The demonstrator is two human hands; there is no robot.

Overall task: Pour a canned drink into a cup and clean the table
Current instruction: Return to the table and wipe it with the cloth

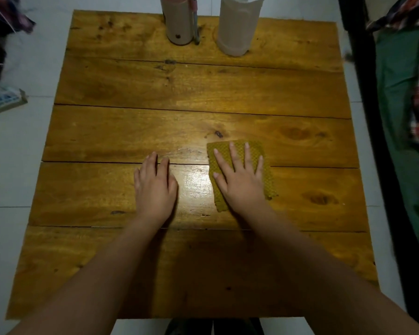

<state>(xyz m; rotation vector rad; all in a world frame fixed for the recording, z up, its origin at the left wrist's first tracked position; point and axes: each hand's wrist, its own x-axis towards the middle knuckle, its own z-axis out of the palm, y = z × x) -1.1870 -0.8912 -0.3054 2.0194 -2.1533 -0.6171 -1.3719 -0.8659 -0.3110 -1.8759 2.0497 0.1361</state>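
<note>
A mustard-yellow woven cloth [266, 165] lies flat on the wooden plank table [155, 97], right of centre. My right hand [240, 180] presses down on it with fingers spread. My left hand [155, 187] rests palm-down on the bare wood to the cloth's left, fingers loosely curled, holding nothing. At the far edge stand a tall beige can-like container [179, 22] with a metal piece beside it, and to its right a white cup [236, 27]; the tops of both are cut off by the frame.
The table stands on a pale tiled floor. A power strip [6, 100] and dark clutter lie on the floor at left. A dark frame with green cloth [397, 93] and plaid fabric runs along the right side.
</note>
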